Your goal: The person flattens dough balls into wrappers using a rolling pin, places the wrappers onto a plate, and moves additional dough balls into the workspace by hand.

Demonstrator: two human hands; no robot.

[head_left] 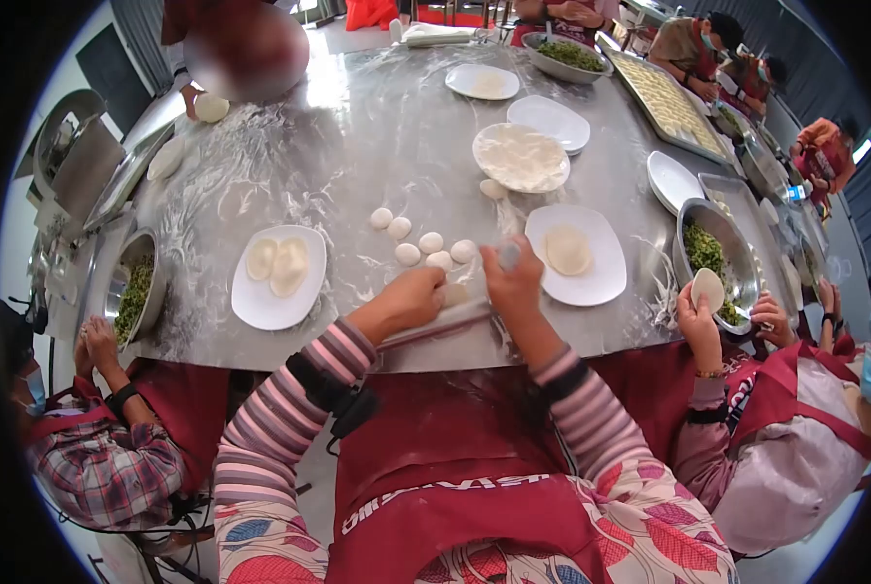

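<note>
At the near edge of the table, my left hand [411, 298] pinches a small piece of dough [454, 294], partly hidden by the fingers. My right hand [515, 282] is closed beside it, slightly blurred, around what looks like a rolling pin [445, 324]; the pale bar lies slantwise below both hands. Just beyond my fingers, several small dough balls [431, 242] are scattered on the floured steel. Right of my right hand, a white plate [601, 273] carries one round dough wrapper [567, 250]. Over to the left, another plate [251, 308] bears two overlapping wrappers [289, 268].
Bowls of green filling stand at right [702, 245] and left [136, 292], with co-workers' hands close by. A flour plate [521, 156] and a white plate [550, 123] lie further back. A large tray of dumplings [669, 102] occupies the far right.
</note>
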